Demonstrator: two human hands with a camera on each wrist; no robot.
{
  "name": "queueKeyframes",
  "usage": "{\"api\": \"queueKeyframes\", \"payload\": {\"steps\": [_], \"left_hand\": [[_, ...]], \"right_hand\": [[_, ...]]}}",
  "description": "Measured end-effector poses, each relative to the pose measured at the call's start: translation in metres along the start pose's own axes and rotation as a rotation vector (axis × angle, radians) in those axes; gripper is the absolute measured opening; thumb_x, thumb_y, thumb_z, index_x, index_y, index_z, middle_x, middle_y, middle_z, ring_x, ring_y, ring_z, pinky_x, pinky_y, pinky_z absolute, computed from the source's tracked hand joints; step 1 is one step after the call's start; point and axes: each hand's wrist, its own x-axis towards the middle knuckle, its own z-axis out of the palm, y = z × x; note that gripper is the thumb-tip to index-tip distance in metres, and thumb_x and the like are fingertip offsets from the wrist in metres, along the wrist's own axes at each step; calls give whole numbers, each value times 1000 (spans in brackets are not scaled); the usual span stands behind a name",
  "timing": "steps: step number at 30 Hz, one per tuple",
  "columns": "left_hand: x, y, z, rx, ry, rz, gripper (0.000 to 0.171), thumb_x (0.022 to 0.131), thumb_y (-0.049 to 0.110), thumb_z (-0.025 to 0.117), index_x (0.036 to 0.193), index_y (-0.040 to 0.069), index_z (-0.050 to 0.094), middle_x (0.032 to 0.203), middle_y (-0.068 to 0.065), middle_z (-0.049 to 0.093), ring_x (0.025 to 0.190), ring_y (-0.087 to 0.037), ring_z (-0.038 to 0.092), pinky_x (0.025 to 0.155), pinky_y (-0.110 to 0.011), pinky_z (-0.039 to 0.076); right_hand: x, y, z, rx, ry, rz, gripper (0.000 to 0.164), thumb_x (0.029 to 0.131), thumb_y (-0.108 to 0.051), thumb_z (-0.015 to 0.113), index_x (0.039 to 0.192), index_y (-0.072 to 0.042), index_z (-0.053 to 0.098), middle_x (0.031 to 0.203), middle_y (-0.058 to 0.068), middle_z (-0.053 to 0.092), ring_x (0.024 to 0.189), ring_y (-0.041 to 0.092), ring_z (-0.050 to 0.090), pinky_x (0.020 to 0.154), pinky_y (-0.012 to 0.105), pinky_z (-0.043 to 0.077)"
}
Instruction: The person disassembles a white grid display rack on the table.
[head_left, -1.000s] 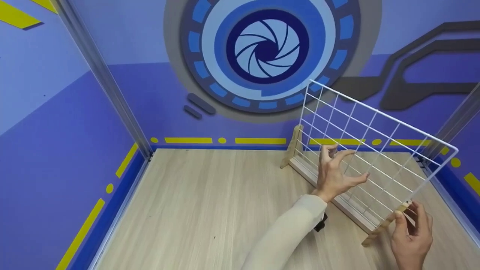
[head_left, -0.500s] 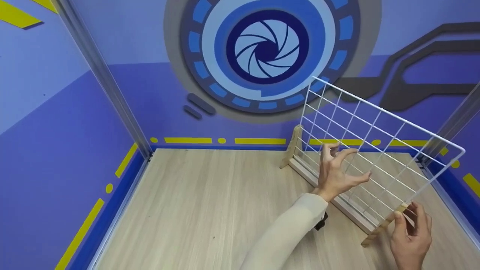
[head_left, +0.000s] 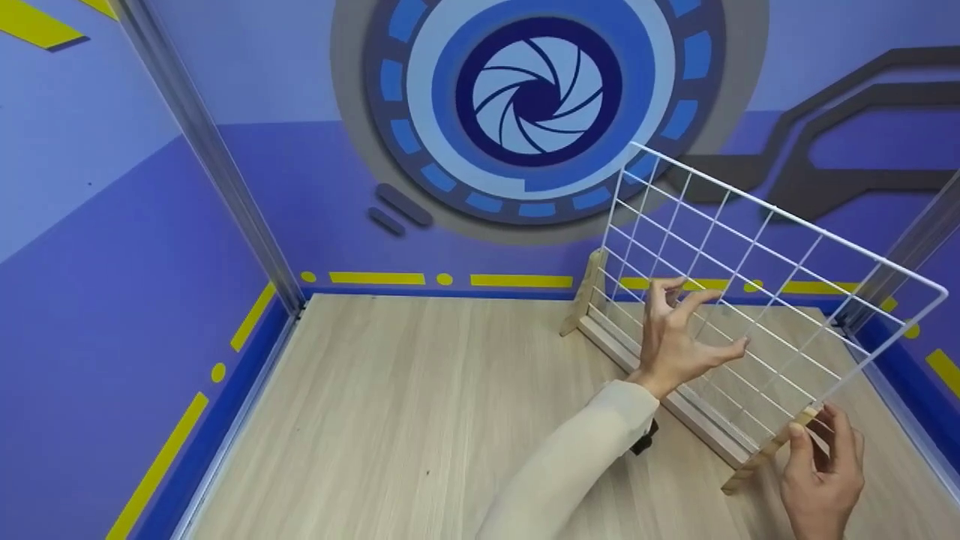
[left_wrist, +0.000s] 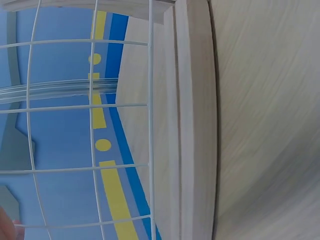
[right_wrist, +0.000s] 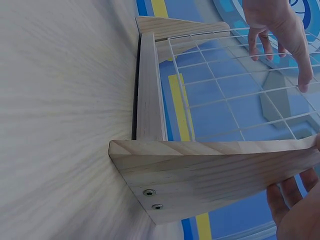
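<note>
A white wire grid panel (head_left: 774,207) stands tilted between the two end pieces of a wooden stand (right_wrist: 220,172). My left hand (head_left: 673,339) holds the grid near its middle, fingers bent onto the wires and thumb stretched out against them. My right hand (head_left: 823,474) pinches the top of the near wooden end piece (head_left: 772,450) between thumb and fingers; some of those fingers are hidden behind it. In the left wrist view, the grid's bottom wire runs alongside the wooden rail (left_wrist: 200,125), a narrow gap between them. Two screw heads show on the near end piece in the right wrist view.
The stand sits at the right of a light wood-grain tabletop (head_left: 420,397). Behind it rises a blue and purple printed wall (head_left: 262,195). Metal corner posts (head_left: 202,142) rise at the left and right. The far end piece (head_left: 585,296) stands close to the back wall.
The grid's top edge has swung up, its right corner shifting to the right. My left hand has followed it slightly up and right. My right hand and the wooden stand stay put.
</note>
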Motion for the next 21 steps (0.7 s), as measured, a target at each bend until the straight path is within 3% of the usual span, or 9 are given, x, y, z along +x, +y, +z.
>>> {"api": "queueKeyframes", "payload": {"steps": [9, 21], "left_hand": [[10, 7, -4, 22, -6, -7, 67, 64, 56, 87, 121, 27, 68, 129, -5, 44, 129, -12, 38, 97, -19, 37], [21, 14, -9, 46, -8, 8, 66, 65, 58, 85, 121, 27, 67, 131, -4, 43, 130, -15, 40, 96, -16, 37]], "right_hand": [[1, 21, -1, -25, 6, 31, 50, 90, 10, 65, 138, 2, 56, 118, -16, 51, 111, 1, 58, 91, 10, 46], [3, 25, -1, -16, 5, 14, 49, 89, 10, 65, 137, 3, 56, 118, -17, 51, 111, 3, 59, 92, 10, 46]]}}
